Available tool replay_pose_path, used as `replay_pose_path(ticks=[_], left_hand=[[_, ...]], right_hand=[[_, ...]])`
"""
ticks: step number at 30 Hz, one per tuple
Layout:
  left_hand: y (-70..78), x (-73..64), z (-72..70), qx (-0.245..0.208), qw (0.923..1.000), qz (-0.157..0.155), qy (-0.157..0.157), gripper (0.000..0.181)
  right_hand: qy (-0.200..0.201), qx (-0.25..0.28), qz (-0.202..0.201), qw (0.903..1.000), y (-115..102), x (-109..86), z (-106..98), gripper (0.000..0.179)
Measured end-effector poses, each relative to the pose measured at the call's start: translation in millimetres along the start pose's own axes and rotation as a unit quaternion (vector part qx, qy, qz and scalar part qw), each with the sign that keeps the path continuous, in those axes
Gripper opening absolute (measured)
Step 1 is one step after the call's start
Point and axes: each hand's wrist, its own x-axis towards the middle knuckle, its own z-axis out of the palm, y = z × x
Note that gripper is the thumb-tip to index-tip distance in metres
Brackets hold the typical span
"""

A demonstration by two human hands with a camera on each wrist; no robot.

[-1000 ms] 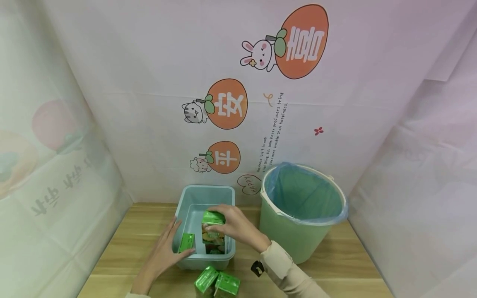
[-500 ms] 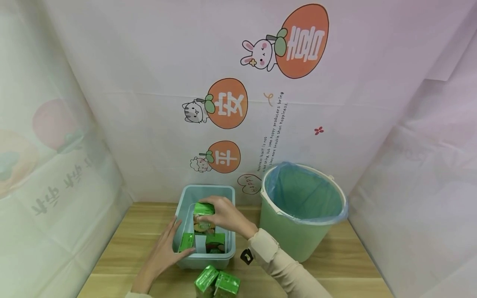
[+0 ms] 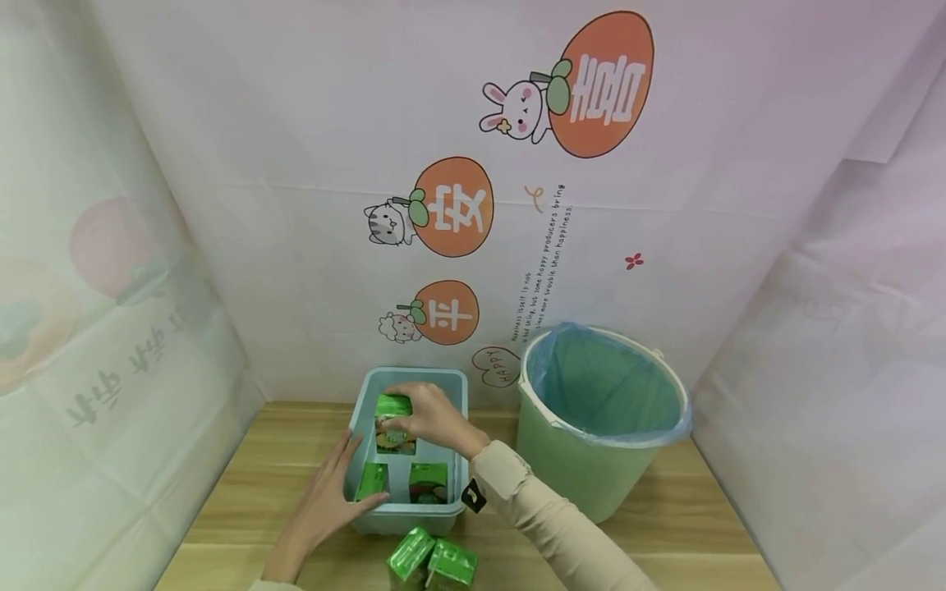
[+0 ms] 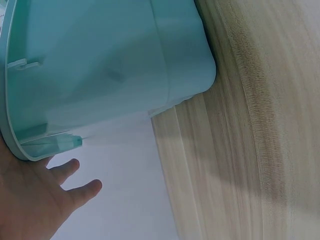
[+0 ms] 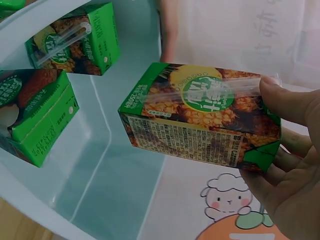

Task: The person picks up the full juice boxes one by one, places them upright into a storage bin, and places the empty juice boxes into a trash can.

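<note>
My right hand (image 3: 438,417) grips a green-topped juice box (image 5: 200,105) by one end, thumb on one side and fingers on the other. Pineapples and a wrapped straw show on the box, which is inside the light-blue plastic bin (image 3: 417,372), toward its far left. Two more juice boxes stand at the bin's near end, one at the left (image 3: 372,478) and one at the right (image 3: 429,478). My left hand (image 3: 325,497) rests against the bin's near left corner, thumb over the rim. In the left wrist view its visible fingers (image 4: 82,194) stretch out past the rim.
Two juice boxes (image 3: 411,556) lean together on the wooden table (image 3: 244,476) in front of the bin. A green bucket (image 3: 569,476) lined with a blue plastic bag (image 3: 562,361) stands to the right. A white printed sheet (image 3: 296,246) hangs behind.
My right hand has carried the juice box leftward and toward the bin's far end, uncovering the juice box at the near right. My left hand keeps its place.
</note>
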Motion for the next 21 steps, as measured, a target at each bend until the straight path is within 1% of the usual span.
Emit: replay_pose_path(ticks=[6,11,21], left_hand=[[-2.3,0.7,2.5,-0.002,1.0000,0.003,0.002,0.110],[-1.9,1.6,2.7,0.004,1.0000,0.005,0.003,0.110],[-1.7,0.6,1.0,0.003,1.0000,0.008,0.004,0.112]], right_hand=[[0.004,-0.019,0.013,0.9997,7.0,9.9,11.9,0.050],[0.009,-0.021,0.023,0.9995,13.7,14.8,20.2,0.050],[0.005,-0.001,0.052,0.9986,30.8,23.3,37.4,0.050]])
